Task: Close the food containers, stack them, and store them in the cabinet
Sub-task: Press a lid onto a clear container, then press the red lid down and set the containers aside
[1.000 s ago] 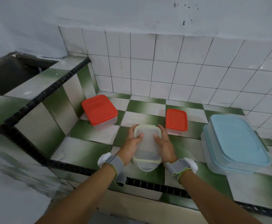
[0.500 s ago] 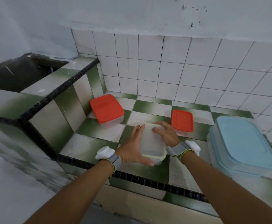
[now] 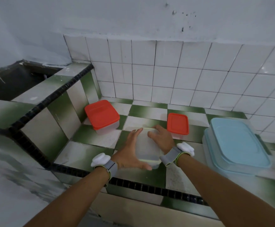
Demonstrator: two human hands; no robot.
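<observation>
A clear container with a pale yellow-rimmed lid [image 3: 147, 149] sits on the green-and-white tiled counter [image 3: 94, 141], close to its front edge. My left hand [image 3: 130, 151] wraps its left side and near corner. My right hand [image 3: 162, 139] presses on the lid's far right part. A bigger container with a red lid [image 3: 101, 116] stands shut at the back left. A smaller red-lidded one [image 3: 177, 123] stands shut behind my right hand. At the right lie two nested blue-lidded containers [image 3: 238, 145].
A raised tiled ledge [image 3: 40, 102] with a dark opening [image 3: 10, 82] behind it borders the counter on the left. A white tiled wall [image 3: 174, 74] closes the back. A black tile strip [image 3: 149, 187] marks the counter's front edge.
My hands have shifted from gripping both long sides of the clear container to the left hand cupping its near side and the right hand pressing on the lid. The view has panned left.
</observation>
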